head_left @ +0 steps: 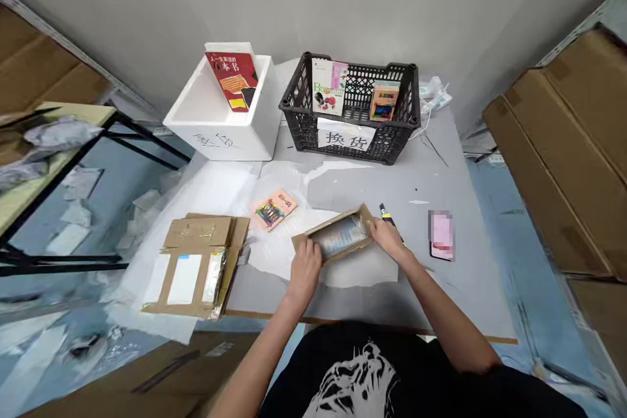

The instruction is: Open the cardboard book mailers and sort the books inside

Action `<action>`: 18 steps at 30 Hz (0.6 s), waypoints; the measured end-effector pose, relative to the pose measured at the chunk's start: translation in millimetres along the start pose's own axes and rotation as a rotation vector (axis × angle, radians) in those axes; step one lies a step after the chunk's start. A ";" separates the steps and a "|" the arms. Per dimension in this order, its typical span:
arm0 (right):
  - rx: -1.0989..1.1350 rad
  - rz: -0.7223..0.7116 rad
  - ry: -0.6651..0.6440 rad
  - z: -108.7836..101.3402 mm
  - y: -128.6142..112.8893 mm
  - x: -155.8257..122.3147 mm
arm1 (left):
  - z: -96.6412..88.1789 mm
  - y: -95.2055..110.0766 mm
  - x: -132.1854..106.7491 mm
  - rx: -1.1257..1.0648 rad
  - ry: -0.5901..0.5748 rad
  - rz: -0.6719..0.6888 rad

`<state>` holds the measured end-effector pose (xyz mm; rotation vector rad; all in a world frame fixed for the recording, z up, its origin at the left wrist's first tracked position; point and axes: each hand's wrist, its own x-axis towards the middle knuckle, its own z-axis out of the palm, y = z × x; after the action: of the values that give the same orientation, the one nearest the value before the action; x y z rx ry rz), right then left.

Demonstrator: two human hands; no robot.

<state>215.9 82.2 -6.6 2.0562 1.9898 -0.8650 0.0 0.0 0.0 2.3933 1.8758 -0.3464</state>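
Both my hands hold an opened cardboard mailer (333,235) at the table's near side. A book with a shiny wrapper (340,238) lies inside it. My left hand (304,271) grips its near left edge, and my right hand (386,237) grips its right end. Just past my right fingers lies a yellow-and-black utility knife (386,214). To the left of the mailer, a small orange book (273,209) lies flat on white wrapping paper (284,241).
Left of my hands lies a flattened cardboard wrapper (196,268). Behind stand a white foam box (220,130) holding a red book and a black plastic crate (350,137) holding books, labelled 换货. A phone (442,238) lies right. Large cardboard sheets (553,144) lean at right.
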 end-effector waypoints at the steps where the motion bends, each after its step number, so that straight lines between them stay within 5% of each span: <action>1: 0.019 0.018 0.026 0.5 2.5 -0.7 | 0.6 0.0 5.8 -0.025 -0.017 0.022; 12: 0.545 0.147 -0.037 -8.0 28.6 20.4 | 23.2 -58.2 30.7 -0.322 0.018 0.516; 15: 0.734 0.118 -0.054 -14.3 30.6 26.6 | 27.7 -60.4 53.1 -0.511 0.038 0.385; 18: 0.994 -0.016 -0.042 -10.9 35.0 31.7 | 40.1 -62.4 67.8 -0.756 0.044 0.044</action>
<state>251.1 111.2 -23.1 2.3636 1.6919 -2.1994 -50.2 71.5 -49.6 1.9140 1.5672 0.3652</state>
